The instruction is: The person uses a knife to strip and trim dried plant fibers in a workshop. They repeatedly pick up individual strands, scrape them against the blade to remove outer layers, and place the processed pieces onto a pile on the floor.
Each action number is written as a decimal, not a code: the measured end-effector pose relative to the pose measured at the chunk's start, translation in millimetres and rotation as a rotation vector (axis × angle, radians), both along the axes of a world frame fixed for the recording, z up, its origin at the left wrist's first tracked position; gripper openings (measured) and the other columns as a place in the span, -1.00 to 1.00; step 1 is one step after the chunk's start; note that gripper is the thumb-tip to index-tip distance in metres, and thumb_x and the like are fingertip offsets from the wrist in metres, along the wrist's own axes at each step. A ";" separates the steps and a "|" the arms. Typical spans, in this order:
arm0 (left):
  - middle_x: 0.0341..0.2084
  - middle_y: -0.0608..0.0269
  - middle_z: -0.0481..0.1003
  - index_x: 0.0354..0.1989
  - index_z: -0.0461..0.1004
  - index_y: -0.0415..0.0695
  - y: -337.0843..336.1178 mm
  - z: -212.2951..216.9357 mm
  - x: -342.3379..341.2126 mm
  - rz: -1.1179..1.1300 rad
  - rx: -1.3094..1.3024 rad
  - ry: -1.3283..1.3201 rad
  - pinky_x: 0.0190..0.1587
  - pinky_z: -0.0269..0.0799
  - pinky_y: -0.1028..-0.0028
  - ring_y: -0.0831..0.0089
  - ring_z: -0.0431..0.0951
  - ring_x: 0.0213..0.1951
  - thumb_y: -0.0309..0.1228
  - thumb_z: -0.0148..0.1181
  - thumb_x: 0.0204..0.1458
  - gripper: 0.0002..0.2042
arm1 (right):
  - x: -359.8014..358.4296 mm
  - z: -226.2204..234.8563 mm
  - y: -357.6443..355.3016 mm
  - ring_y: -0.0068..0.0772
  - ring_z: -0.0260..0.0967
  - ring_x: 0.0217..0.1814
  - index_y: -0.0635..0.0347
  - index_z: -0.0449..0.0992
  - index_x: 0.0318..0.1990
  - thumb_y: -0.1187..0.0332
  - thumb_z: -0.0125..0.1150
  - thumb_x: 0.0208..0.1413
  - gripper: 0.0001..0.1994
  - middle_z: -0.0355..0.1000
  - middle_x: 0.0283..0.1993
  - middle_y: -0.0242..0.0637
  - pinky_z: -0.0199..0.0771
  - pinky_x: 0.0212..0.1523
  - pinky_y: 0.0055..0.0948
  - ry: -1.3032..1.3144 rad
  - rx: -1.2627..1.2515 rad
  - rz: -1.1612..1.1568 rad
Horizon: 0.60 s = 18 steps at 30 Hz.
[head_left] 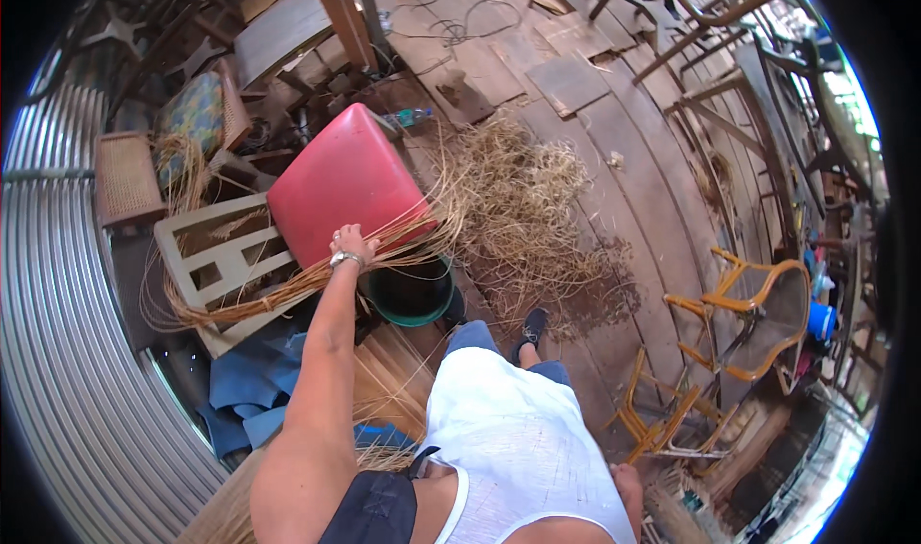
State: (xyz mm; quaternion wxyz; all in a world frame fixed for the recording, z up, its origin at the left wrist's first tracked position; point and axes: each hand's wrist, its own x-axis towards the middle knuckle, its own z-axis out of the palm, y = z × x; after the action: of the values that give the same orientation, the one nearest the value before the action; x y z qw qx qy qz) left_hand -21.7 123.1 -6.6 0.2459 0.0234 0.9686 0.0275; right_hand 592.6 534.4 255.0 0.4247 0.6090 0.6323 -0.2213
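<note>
Head view: my left hand (353, 247), fingers closed around a long bundle of tan cane strands (278, 290), lifts it just above the dark green round plastic bucket (413, 295); the bundle trails away from the bucket over a pale wooden slatted frame (216, 256), beside the red cushioned seat (345, 184). Seemingly early work: loose strands (523, 208) lie unsorted beyond the bucket. My right hand is out of sight

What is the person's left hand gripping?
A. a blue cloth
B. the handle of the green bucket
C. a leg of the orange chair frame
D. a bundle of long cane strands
D: the left hand is closed around a bundle of cane strands lying across the red cushion, above the green bucket.
</note>
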 end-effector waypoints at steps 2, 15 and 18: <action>0.17 0.07 0.30 0.21 0.25 -0.05 11.6 -0.5 -21.6 0.041 -0.059 -0.311 0.19 0.23 0.15 0.11 0.28 0.20 0.11 0.24 -0.11 -0.26 | 27.4 -3.1 -6.8 -0.45 0.29 -0.66 0.32 0.45 -0.47 0.25 0.05 0.18 -0.70 0.39 -0.60 -0.29 0.26 -0.65 -0.35 0.085 -0.067 -0.065; -0.24 0.00 0.54 -0.18 0.49 -0.12 163.4 -140.4 -72.5 -0.130 0.462 -0.051 -0.04 0.41 0.17 0.03 0.51 -0.10 -0.25 0.12 -0.01 -0.72 | -5.6 11.0 -71.6 -0.51 0.26 -0.65 0.26 0.38 -0.49 0.23 0.02 0.22 -0.69 0.42 -0.60 -0.27 0.27 -0.61 -0.48 0.230 -0.088 -0.225; -0.22 -0.01 0.55 -0.18 0.53 -0.07 189.5 -202.7 -92.8 -0.180 0.283 -0.092 -0.04 0.41 0.20 0.04 0.52 -0.12 -0.30 0.02 0.04 -0.76 | -18.8 0.8 -70.9 -0.49 0.24 -0.77 0.20 0.34 -0.49 0.25 0.00 0.23 -0.72 0.41 -0.65 -0.26 0.21 -0.74 -0.48 0.196 -0.084 -0.339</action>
State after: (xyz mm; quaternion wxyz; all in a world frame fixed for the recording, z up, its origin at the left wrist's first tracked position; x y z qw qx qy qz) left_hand -114.5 312.7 -209.3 0.2856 0.1430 0.9369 0.1424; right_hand 573.8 463.5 255.8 0.3430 0.6641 0.5490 -0.3741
